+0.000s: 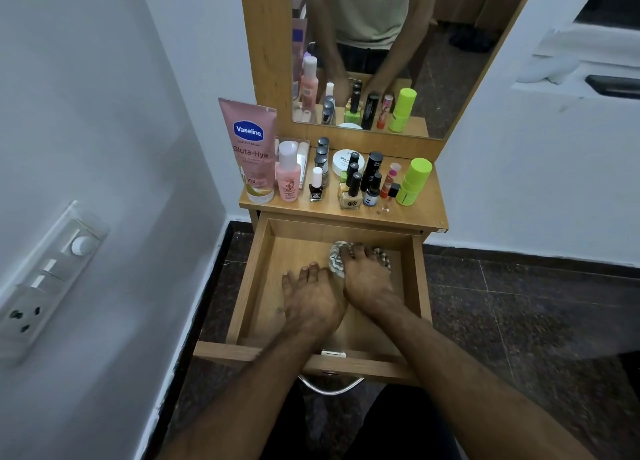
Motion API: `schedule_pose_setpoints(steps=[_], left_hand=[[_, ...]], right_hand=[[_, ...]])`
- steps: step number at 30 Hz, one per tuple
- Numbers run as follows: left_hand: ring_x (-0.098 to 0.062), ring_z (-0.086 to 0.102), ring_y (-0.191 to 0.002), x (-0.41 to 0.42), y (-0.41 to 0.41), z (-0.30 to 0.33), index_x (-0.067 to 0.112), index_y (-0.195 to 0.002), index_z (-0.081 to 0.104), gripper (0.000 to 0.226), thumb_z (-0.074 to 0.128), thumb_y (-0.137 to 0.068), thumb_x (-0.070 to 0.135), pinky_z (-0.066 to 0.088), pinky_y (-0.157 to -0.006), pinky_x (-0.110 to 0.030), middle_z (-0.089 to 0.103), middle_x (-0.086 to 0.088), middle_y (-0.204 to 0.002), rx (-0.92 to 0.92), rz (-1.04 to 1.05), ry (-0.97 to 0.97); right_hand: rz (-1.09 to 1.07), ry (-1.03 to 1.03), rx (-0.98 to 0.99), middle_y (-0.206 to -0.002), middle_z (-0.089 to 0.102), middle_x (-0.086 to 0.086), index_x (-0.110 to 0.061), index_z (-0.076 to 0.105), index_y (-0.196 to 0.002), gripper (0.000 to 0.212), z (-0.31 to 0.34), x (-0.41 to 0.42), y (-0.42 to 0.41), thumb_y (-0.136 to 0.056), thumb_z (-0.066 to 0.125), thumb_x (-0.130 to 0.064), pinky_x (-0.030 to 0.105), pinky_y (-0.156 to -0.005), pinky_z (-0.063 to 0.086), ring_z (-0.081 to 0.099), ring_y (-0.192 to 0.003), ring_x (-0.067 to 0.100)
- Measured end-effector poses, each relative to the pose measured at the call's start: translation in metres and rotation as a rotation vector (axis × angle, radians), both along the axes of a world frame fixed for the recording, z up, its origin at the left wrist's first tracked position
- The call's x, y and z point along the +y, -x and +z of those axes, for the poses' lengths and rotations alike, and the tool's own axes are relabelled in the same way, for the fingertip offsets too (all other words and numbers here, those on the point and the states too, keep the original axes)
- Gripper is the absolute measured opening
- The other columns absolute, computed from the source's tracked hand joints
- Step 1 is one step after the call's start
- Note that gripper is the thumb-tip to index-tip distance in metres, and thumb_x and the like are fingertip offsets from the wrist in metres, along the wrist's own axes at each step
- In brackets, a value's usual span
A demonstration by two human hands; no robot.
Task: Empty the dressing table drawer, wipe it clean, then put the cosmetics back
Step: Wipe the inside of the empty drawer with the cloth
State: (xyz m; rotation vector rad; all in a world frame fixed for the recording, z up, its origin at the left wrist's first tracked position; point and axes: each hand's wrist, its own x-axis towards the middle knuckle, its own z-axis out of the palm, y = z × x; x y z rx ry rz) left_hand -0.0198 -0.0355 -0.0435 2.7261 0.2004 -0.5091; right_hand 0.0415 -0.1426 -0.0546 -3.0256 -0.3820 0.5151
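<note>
White walls meet a dark speckled floor (519,303), and a small wooden desk (420,213) with a mirror (398,44) stands in the corner before you. Its drawer (247,286) is pulled fully out toward you and holds nothing but your hands and a cloth. On the desk top, just behind the drawer, the cosmetics stand upright: a pink lotion tube (252,151) at the left, a pink bottle (288,172), a white jar (343,160), a green stick (414,182) at the right and nail polish bottles (353,186) between. Your left hand (313,298) rests flat on the drawer floor, fingers straight and holding nothing. Your right hand (369,279), the nearer to the cloth, presses the striped cloth (336,257) against the floor near the back wall, fingers spread over it. Wiping looks to be under way; the cosmetics wait beyond your fingertips.
</note>
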Motion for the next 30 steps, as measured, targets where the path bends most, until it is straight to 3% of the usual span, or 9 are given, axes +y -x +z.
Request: schedule_pose_setpoints(steps=[2, 4, 8, 10, 12, 18, 21, 30], left_hand=[[-0.024, 0.048, -0.134, 0.004, 0.0, 0.008, 0.017, -0.142, 0.041, 0.058, 0.051, -0.091, 0.042, 0.016, -0.121, -0.053, 0.06, -0.006, -0.136, -0.1, 0.115, 0.113], [-0.025, 0.054, -0.126, 0.01, 0.0, 0.019, 0.019, -0.14, 0.04, 0.057, 0.056, -0.09, 0.041, 0.018, -0.12, -0.05, 0.067, -0.004, -0.122, -0.139, 0.177, 0.164], [-0.022, 0.052, -0.13, 0.039, -0.001, 0.027, 0.022, -0.146, 0.043, 0.07, 0.069, -0.081, 0.029, 0.026, -0.119, -0.047, 0.062, 0.0, -0.135, -0.312, 0.226, 0.134], [-0.017, 0.053, -0.127, 0.054, -0.002, 0.03, 0.027, -0.144, 0.048, 0.064, 0.066, -0.082, 0.019, 0.034, -0.11, -0.04, 0.059, 0.005, -0.138, -0.454, 0.245, 0.102], [-0.017, 0.05, -0.123, 0.068, -0.001, 0.033, 0.03, -0.139, 0.054, 0.055, 0.06, -0.086, 0.015, 0.032, -0.1, -0.037, 0.058, 0.006, -0.138, -0.568, 0.294, 0.065], [-0.028, 0.042, -0.129, 0.092, 0.008, 0.025, 0.021, -0.146, 0.047, 0.06, 0.056, -0.088, 0.006, 0.035, -0.108, -0.048, 0.05, -0.006, -0.141, -0.402, 0.479, 0.155], [-0.028, 0.043, -0.123, 0.092, 0.009, 0.018, 0.021, -0.144, 0.049, 0.06, 0.054, -0.087, 0.004, 0.043, -0.104, -0.045, 0.052, -0.009, -0.136, -0.417, 0.48, 0.19], [-0.02, 0.039, -0.121, 0.095, 0.006, 0.007, 0.026, -0.143, 0.048, 0.056, 0.061, -0.088, 0.019, 0.04, -0.108, -0.038, 0.05, -0.003, -0.135, -0.418, 0.557, 0.384]], right_hand=[[0.028, 0.022, -0.011, -0.161, 0.027, 0.014, -0.017, 0.023, -0.158, 0.063, -0.001, 0.0, 0.002, -0.102, 0.047, -0.032, 0.054, -0.119, 0.027, 0.026, -0.148, 0.038], [0.052, 0.043, -0.004, -0.165, 0.022, 0.013, -0.018, 0.019, -0.16, 0.067, -0.002, 0.0, 0.006, -0.101, 0.048, -0.028, 0.054, -0.122, 0.02, 0.021, -0.15, 0.038], [0.052, 0.059, 0.029, -0.167, 0.018, 0.013, -0.016, 0.016, -0.162, 0.071, 0.001, 0.009, 0.01, -0.098, 0.046, -0.019, 0.053, -0.124, 0.017, 0.02, -0.152, 0.04], [0.052, 0.077, 0.018, -0.165, 0.023, 0.013, -0.016, 0.019, -0.161, 0.07, 0.005, 0.014, 0.01, -0.097, 0.048, -0.018, 0.054, -0.122, 0.022, 0.024, -0.149, 0.04], [0.047, 0.092, 0.005, -0.161, 0.03, 0.014, -0.015, 0.024, -0.158, 0.07, 0.007, 0.019, 0.008, -0.095, 0.051, -0.019, 0.053, -0.118, 0.027, 0.032, -0.144, 0.041], [0.068, 0.114, 0.004, -0.152, 0.037, 0.016, -0.011, 0.031, -0.154, 0.066, 0.013, 0.048, 0.002, -0.093, 0.053, -0.023, 0.05, -0.112, 0.035, 0.037, -0.136, 0.039], [0.08, 0.135, -0.017, -0.149, 0.039, 0.017, -0.008, 0.038, -0.15, 0.06, 0.015, 0.064, -0.001, -0.094, 0.052, -0.023, 0.048, -0.109, 0.038, 0.038, -0.134, 0.038], [0.212, 0.14, -0.063, -0.144, 0.043, 0.017, -0.012, 0.045, -0.146, 0.054, 0.011, 0.124, -0.006, -0.098, 0.052, -0.036, 0.048, -0.109, 0.035, 0.041, -0.132, 0.036]])
